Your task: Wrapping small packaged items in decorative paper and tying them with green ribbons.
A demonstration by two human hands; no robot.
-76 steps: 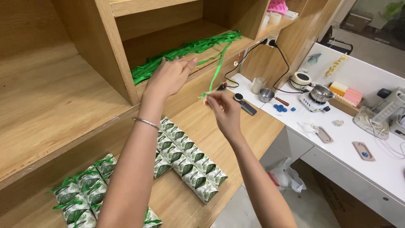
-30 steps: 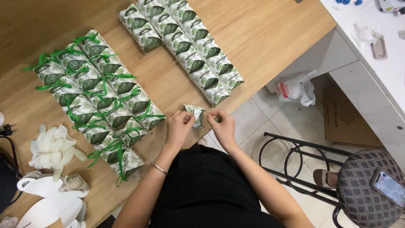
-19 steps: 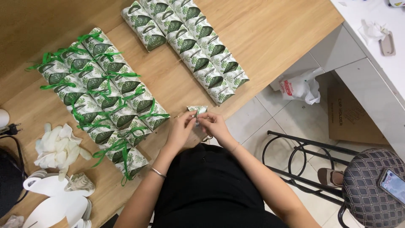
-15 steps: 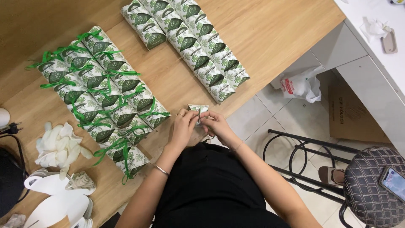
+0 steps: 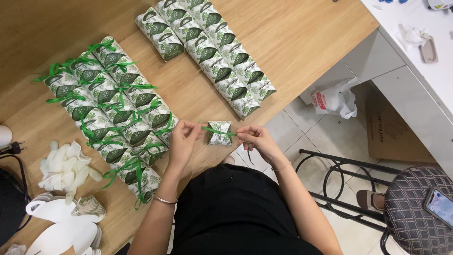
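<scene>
A small white gift box with green leaf print (image 5: 219, 134) sits at the near edge of the wooden table (image 5: 292, 42). A green ribbon (image 5: 214, 131) runs across the box. My left hand (image 5: 183, 138) pinches the ribbon's left end, and my right hand (image 5: 253, 138) pinches its right end, with the ribbon pulled tight between them. To the left lie rows of the same boxes tied with green ribbon (image 5: 113, 104). Further back lie rows of untied boxes (image 5: 207, 52).
Crumpled white paper (image 5: 63, 165) and flat white box blanks (image 5: 61, 226) lie at the table's left end. A white plastic bag (image 5: 332, 99) and a cardboard box (image 5: 394, 134) sit on the tiled floor. At right stands a patterned stool (image 5: 415, 212) holding a phone (image 5: 439, 205).
Earlier I pulled a ribbon from the shelf, then looked down at the table. In the last second my hands moved apart, stretching the ribbon across the box.
</scene>
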